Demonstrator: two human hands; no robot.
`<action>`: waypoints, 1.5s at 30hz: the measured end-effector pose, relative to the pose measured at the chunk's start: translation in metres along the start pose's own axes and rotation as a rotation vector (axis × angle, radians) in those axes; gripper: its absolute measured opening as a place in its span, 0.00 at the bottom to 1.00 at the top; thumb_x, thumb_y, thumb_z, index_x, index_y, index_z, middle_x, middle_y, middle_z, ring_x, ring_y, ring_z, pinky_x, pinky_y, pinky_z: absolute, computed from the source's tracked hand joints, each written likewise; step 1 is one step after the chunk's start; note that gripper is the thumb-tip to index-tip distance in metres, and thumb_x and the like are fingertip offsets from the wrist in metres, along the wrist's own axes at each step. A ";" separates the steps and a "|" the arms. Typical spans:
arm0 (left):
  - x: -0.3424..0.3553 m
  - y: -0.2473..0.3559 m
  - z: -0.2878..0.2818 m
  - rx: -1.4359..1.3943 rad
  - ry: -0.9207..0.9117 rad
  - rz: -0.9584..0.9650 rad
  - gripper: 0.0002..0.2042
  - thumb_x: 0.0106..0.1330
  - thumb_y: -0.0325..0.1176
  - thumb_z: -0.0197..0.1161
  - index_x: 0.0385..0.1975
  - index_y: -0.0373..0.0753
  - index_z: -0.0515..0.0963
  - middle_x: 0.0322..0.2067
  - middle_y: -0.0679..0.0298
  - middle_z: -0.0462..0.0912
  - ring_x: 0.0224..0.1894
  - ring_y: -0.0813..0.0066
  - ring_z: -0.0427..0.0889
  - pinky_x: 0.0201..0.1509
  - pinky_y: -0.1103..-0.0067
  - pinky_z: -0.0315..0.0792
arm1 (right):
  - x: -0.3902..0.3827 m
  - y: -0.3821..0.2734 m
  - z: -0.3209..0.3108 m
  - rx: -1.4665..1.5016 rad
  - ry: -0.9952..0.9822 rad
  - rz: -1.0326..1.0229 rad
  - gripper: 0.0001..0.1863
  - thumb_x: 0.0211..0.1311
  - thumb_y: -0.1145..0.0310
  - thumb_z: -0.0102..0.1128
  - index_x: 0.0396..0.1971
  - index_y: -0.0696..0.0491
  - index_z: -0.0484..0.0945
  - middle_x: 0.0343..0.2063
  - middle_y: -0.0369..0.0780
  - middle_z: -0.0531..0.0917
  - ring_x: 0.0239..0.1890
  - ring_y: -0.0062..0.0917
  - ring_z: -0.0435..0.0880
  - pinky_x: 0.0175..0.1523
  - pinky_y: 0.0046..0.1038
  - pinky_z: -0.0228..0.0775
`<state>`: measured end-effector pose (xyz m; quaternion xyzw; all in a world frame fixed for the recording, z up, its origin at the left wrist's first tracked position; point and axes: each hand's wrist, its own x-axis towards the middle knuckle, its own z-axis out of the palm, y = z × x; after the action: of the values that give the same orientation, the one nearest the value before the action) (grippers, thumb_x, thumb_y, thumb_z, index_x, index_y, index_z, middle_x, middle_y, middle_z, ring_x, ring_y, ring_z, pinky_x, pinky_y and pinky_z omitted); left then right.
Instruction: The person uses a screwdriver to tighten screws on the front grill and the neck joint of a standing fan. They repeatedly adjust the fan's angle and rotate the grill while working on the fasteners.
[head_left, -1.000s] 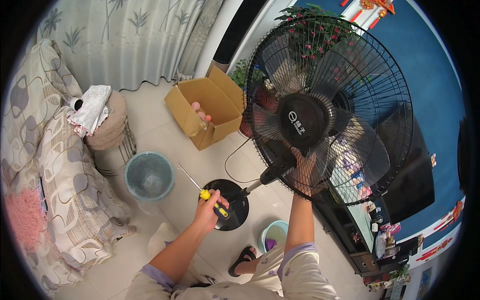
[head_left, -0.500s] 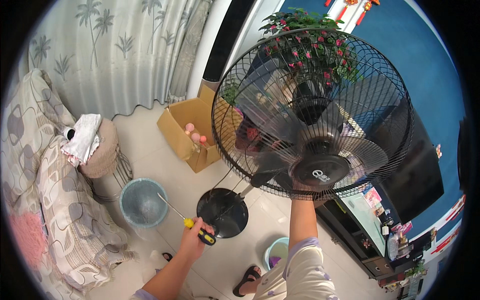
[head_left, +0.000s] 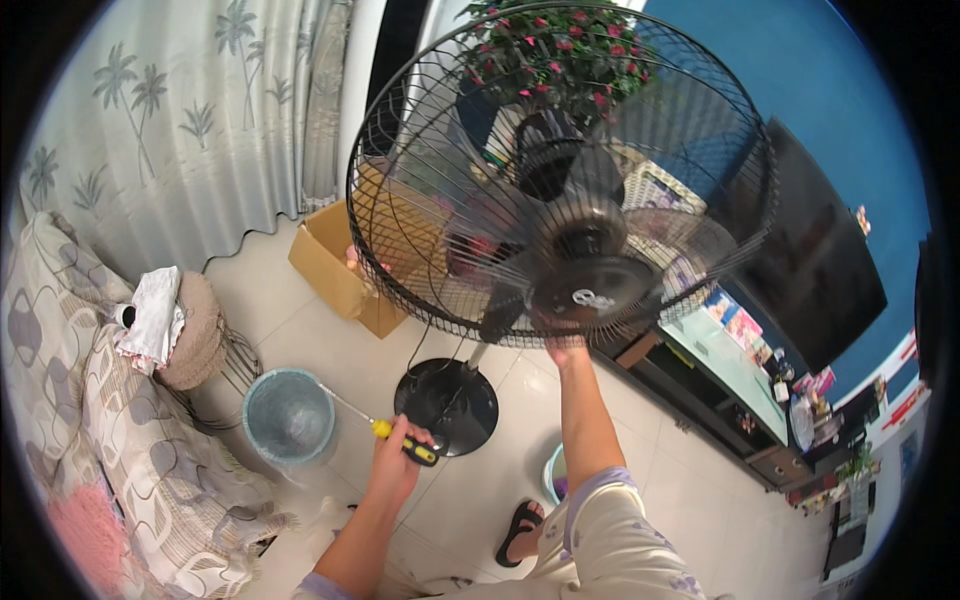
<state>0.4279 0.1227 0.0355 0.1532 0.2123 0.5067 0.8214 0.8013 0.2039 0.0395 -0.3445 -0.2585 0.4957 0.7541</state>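
Note:
A black pedestal fan point(head_left: 570, 215) with a round wire guard fills the upper middle, its dark blades showing through the wires. Its round black base point(head_left: 446, 407) rests on the floor below and to the left. My right hand point(head_left: 567, 347) grips the lower edge of the guard, just under the central cap; its fingertips are partly hidden by the wires. In my closed left hand point(head_left: 398, 453) is a screwdriver point(head_left: 404, 442) with a yellow and black handle. Its metal shaft points up and left, above the floor beside the base.
A blue bucket point(head_left: 289, 415) stands left of the base, near a covered sofa point(head_left: 150, 440) and a round stool point(head_left: 195, 330). An open cardboard box point(head_left: 330, 262) sits behind the fan. To the right are a TV cabinet point(head_left: 700, 400) and another small tub point(head_left: 553, 474).
The view has shifted. The fan's guard appears higher and further left, with my right hand moving along with it. My left hand keeps the screwdriver at nearly the same place by the base.

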 end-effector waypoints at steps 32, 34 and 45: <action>-0.066 -0.051 0.044 1.008 -0.262 -0.206 0.23 0.59 0.56 0.51 0.45 0.45 0.67 0.38 0.69 0.73 0.37 0.79 0.70 0.37 0.78 0.63 | -0.357 0.037 0.119 -0.435 0.064 0.410 0.07 0.55 0.68 0.52 0.31 0.52 0.65 0.20 0.35 0.73 0.19 0.17 0.71 0.25 0.21 0.66; -0.056 -0.025 0.059 0.983 -0.179 -0.059 0.27 0.60 0.51 0.53 0.55 0.41 0.60 0.41 0.65 0.71 0.38 0.75 0.70 0.41 0.77 0.63 | -0.362 0.037 0.106 -0.419 0.080 0.407 0.07 0.55 0.68 0.52 0.30 0.52 0.65 0.20 0.35 0.72 0.18 0.17 0.70 0.24 0.21 0.66; -0.003 0.111 0.173 0.891 -0.146 0.438 0.36 0.62 0.43 0.54 0.65 0.44 0.40 0.60 0.49 0.52 0.59 0.60 0.58 0.44 0.72 0.66 | -0.358 0.044 0.082 -0.360 0.146 0.380 0.07 0.54 0.68 0.52 0.28 0.53 0.65 0.19 0.35 0.72 0.17 0.17 0.71 0.22 0.20 0.65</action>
<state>0.4285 0.1623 0.2369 0.5649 0.3129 0.5154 0.5634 0.5820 -0.0942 0.0399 -0.5501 -0.2183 0.5484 0.5908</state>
